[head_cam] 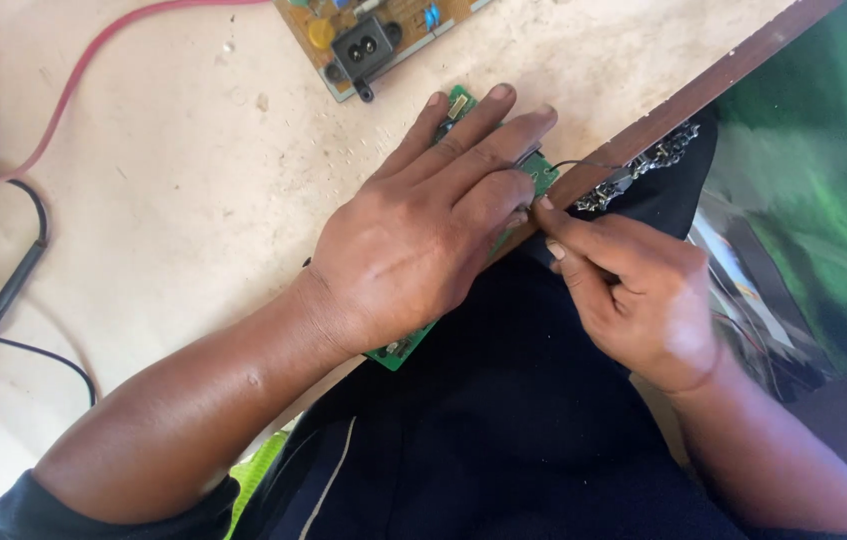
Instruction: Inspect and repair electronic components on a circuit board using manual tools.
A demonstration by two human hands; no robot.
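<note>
The pale, scuffed table [193, 200] fills most of the view, and everything else is best placed from the narrow green circuit board [398, 352] lying at its near edge, along the brown wooden strip [703, 85]. The left hand [413, 240] lies flat on top of this board, fingers spread and pressing it down, so only its two ends show, one beyond the fingertips and one below the wrist. The right hand [643, 300], just to the right of the board and off the table's edge over the dark-clothed lap, has thumb and forefinger pinched together at the board's right edge; it seems to grip a thin black wire [583, 163] that curves away from there, though the pinch itself is partly hidden. To do this well, I judge that the flat hand should keep firm, even weight on the board so it cannot slide, while the pinching fingers work close to the joint and pull or seat the wire straight, not sideways. Up and away from the green board lies a second, tan circuit board [373, 35] with a black two-pin socket. Far to its left lie a black probe [8, 290] on its lead and a red lead [93, 60]. Counted: one table, two hands, two boards, one probe, one red lead, one thin wire.
</note>
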